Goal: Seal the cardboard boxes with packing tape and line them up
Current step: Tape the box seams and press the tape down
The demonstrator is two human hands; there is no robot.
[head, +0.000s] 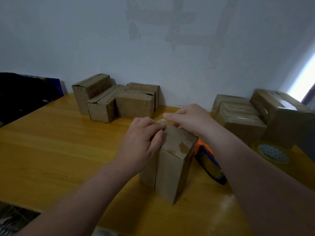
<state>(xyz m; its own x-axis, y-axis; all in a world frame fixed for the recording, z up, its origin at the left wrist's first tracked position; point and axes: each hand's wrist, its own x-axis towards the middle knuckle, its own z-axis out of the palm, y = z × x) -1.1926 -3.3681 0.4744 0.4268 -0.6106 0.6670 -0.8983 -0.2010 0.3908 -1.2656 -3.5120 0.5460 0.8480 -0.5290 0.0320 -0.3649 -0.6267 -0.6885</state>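
Note:
A small cardboard box (pixel 172 166) stands upright on end in the middle of the yellow table (pixel 59 147). My left hand (pixel 143 142) grips its top left edge with curled fingers. My right hand (pixel 187 118) reaches over the far top edge, fingers bent, seemingly pressing a clear strip of tape (pixel 162 121) there. An orange and blue tape dispenser (pixel 209 162) lies on the table right of the box, partly hidden behind it.
Three cardboard boxes (pixel 115 99) are grouped at the back left against the wall. Several more boxes (pixel 255 114) sit at the back right. A roll of tape (pixel 271 153) lies flat near the right edge. A dark object (pixel 25 92) leans at far left.

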